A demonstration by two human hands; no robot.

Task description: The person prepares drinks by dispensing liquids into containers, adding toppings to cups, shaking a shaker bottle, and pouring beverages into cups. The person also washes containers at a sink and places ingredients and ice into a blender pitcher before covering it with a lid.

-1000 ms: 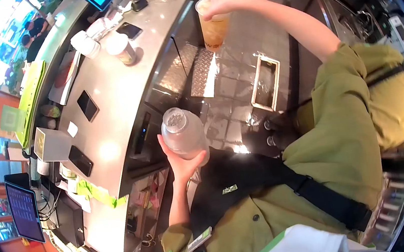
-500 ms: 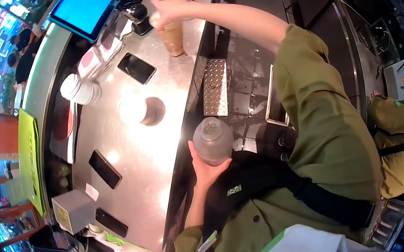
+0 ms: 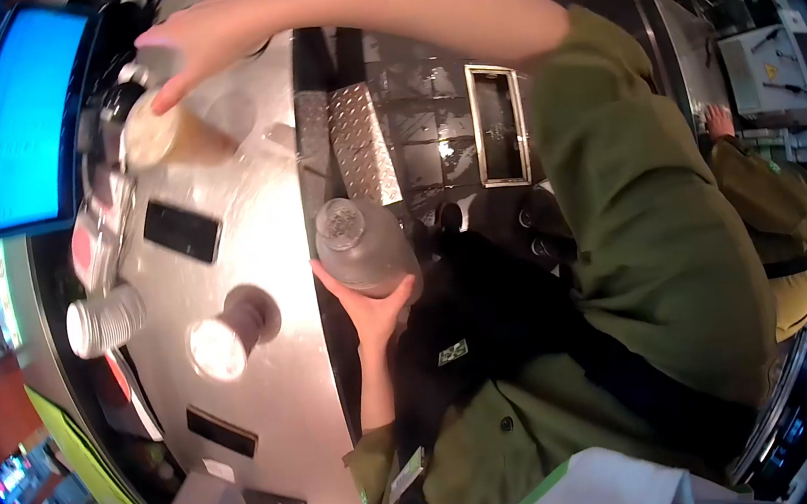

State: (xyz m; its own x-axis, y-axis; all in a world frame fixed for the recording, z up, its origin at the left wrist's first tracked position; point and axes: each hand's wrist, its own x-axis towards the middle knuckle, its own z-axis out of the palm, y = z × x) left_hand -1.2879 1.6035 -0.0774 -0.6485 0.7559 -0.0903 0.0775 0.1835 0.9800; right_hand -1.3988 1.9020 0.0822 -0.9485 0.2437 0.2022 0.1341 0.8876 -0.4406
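My left hand (image 3: 368,309) is wrapped round a frosted grey shaker (image 3: 363,247), held upright just off the counter's edge. My right arm stretches over the far end of the counter. At its end my right hand (image 3: 201,40) is spread, thumb apart from the fingers, above a cup of tan drink (image 3: 168,135). Its thumb reaches the cup's rim; whether it touches cannot be told. What lies beyond the fingertips is blurred. Nearer on the counter stands another cup (image 3: 223,343), its top washed out by glare.
On the steel counter (image 3: 292,407) lie a black phone (image 3: 181,231) and a second phone (image 3: 222,431). A stack of white lids or cups (image 3: 108,321) sits along the left side, below a blue screen (image 3: 26,117). Another person (image 3: 777,216) stands at the right.
The view has turned, shifting the counter leftward. My right hand has moved from directly over the tan drink's top to its far side. My left hand still holds the shaker.
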